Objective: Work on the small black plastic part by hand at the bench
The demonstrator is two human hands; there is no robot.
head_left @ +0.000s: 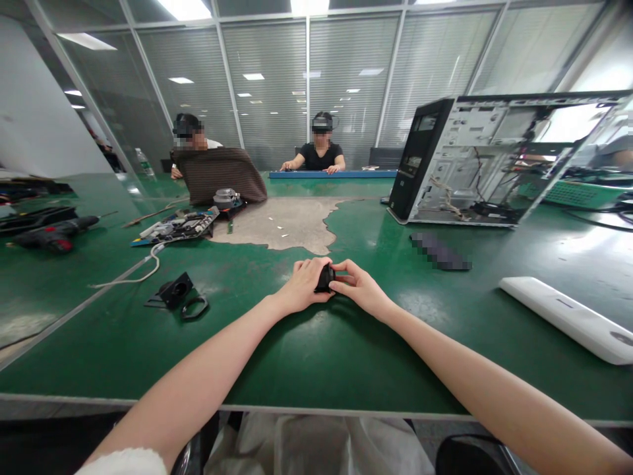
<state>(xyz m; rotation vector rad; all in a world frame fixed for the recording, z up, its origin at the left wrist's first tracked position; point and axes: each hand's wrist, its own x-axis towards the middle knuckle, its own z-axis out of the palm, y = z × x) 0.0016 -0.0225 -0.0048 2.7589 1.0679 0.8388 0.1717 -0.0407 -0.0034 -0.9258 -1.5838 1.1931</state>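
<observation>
Both my hands meet over the green table [316,356] near its middle. My left hand [302,285] curls its fingers round a small black part [325,280], and my right hand [360,287] pinches the same part from the right side. The part rests just above or on the table surface; most of it is hidden by my fingers, so I cannot tell what it is.
A black bracket and ring [179,295] lie to the left with a white cable [143,267]. An open computer case [475,158] stands back right, a white panel [568,316] lies right. A circuit board [180,226] and drill [52,234] sit left. Two people sit across the table.
</observation>
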